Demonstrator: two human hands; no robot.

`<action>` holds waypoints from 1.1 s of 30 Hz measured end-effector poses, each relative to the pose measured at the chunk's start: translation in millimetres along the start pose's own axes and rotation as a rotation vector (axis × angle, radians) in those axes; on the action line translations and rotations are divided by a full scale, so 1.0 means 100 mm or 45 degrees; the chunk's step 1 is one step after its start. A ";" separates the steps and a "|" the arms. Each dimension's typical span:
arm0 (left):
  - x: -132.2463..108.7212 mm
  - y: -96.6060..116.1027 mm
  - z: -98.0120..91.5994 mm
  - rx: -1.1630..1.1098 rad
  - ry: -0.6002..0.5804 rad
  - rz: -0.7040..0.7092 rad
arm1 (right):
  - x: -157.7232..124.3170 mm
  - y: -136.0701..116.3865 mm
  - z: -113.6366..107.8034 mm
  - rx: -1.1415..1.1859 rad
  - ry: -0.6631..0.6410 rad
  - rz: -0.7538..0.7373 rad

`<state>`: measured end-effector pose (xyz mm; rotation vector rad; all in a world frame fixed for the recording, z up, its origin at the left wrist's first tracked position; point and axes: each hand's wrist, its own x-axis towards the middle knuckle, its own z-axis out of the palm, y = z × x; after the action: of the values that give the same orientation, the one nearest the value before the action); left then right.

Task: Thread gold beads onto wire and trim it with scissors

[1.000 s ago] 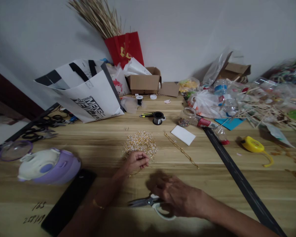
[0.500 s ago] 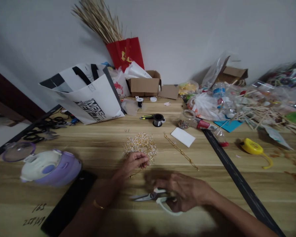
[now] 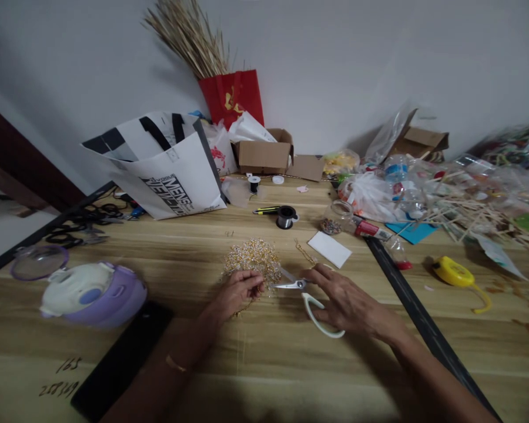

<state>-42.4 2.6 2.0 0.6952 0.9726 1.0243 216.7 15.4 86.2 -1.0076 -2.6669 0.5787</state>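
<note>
My left hand (image 3: 242, 289) pinches a thin gold chain (image 3: 243, 310) at the front edge of a pile of gold and clear beads (image 3: 252, 256); part of the chain hangs below the fingers. White-handled scissors (image 3: 311, 302) are in my right hand (image 3: 346, 296), with the fingers around the handles. Their blades are spread, and the tips point left, close to my left fingertips. Behind my right hand lies another gold chain (image 3: 305, 251), partly hidden by it. A white card (image 3: 330, 249) rests beside that chain.
A purple and white bottle (image 3: 97, 294) and a black phone (image 3: 123, 358) lie at the left. Further back are a wire spool (image 3: 285, 217), a bead jar (image 3: 335, 217) and a paper bag (image 3: 171, 170). A yellow tape measure (image 3: 453, 271) sits at the right.
My right hand has moved up and away from me with the scissors, whose blades are now spread near my left fingertips. My left hand has hardly moved. The view has shifted slightly.
</note>
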 end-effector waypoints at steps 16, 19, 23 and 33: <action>-0.02 0.02 -0.01 -0.060 -0.029 -0.004 | 0.09 0.11 0.21 -0.051 -0.250 0.007; -0.02 0.03 -0.01 -0.054 -0.040 -0.019 | 0.10 0.15 0.26 -0.045 -0.258 0.004; -0.03 0.04 0.01 -0.022 -0.073 -0.016 | 0.10 0.13 0.25 -0.036 -0.257 0.009; -0.01 -0.02 -0.03 0.007 -0.114 0.005 | 0.11 0.12 0.23 0.009 -0.288 0.024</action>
<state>-44.3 1.1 -0.4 0.7416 0.8968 0.9863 207.7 24.3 61.1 -1.0215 -2.8495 0.7464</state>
